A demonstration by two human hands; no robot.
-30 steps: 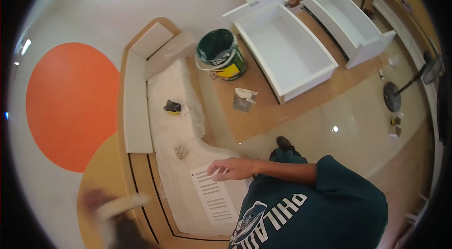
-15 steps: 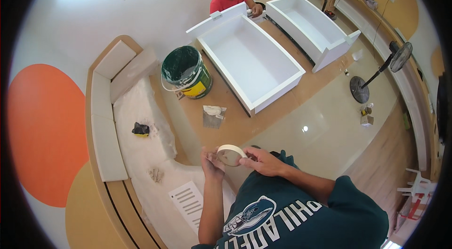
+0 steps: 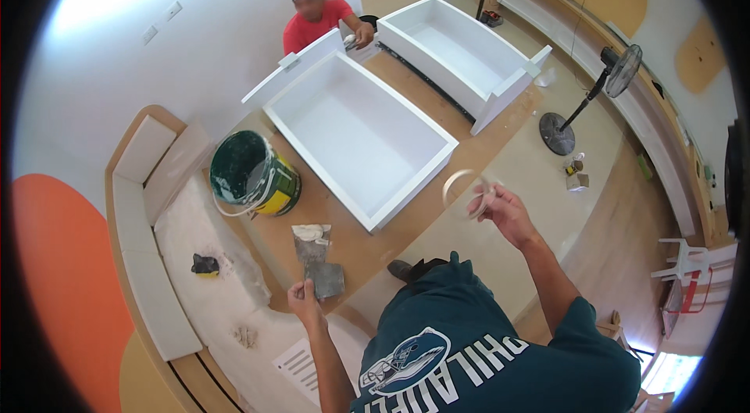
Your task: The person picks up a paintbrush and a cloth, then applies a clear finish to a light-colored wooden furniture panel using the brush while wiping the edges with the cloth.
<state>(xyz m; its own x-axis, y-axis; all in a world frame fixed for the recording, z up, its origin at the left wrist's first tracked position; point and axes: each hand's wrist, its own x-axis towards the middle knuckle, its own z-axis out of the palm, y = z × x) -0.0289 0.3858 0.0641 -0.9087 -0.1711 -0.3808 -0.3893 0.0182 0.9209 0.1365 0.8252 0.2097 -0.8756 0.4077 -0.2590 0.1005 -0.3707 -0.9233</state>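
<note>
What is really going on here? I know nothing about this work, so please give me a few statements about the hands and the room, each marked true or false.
1. The person's left hand holds a flat grey plate. True.
2. The person's right hand holds nothing. False: it holds a pale ring-shaped roll.
3. The green bucket stands inside the nearer white box. False: it stands beside the box.
4. Another person in a red top is beyond the nearer white box. True.
5. The big rounded patch on the left wall is blue. False: it is orange.
</note>
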